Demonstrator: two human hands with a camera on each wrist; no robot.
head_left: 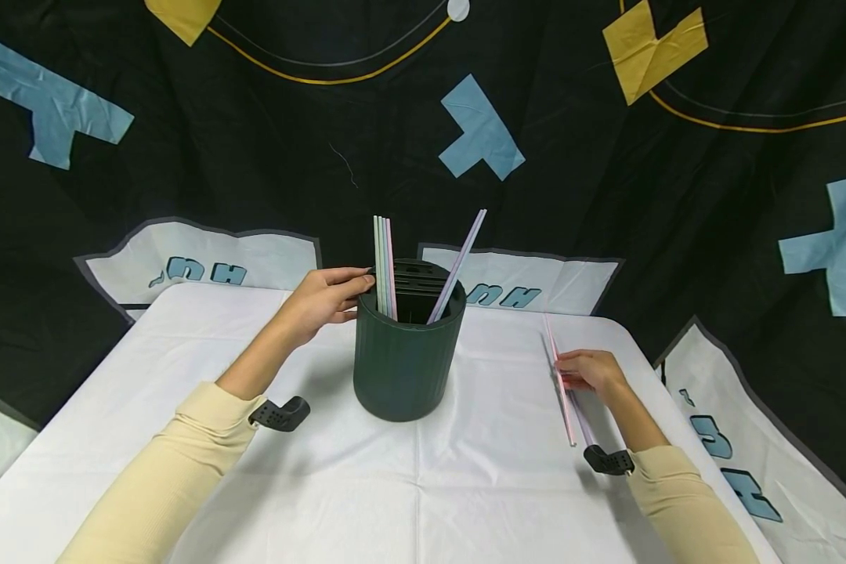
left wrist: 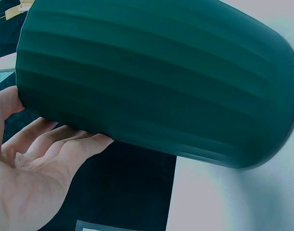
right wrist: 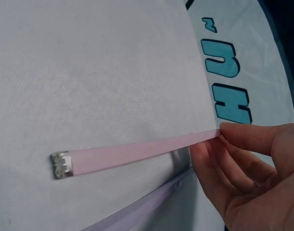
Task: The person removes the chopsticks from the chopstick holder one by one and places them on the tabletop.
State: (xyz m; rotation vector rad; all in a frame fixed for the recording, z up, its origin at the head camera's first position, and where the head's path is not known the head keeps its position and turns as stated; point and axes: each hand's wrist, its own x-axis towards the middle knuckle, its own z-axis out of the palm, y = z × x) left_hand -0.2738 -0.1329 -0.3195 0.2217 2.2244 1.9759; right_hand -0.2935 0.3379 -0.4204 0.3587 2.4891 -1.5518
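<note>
Right hand [head_left: 589, 368] pinches pink stick [right wrist: 137, 153] between thumb and fingers, purple stick [right wrist: 132, 214] beneath; left hand [head_left: 324, 296], fingers relaxed, rests against green bin [head_left: 405, 372] (sticks [head_left: 385, 266] inside, beyond fingertips).

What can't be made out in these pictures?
Head view: lower ends of the standing strips, hidden inside the green container.
Right wrist view: far end of the pink strip, hidden by the right hand.
Right wrist view: near end of the lilac strip, cut off by the bottom edge.

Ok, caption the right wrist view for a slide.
Fingers pinching a pink strip near a purple strip, against a white tablecloth.
</note>
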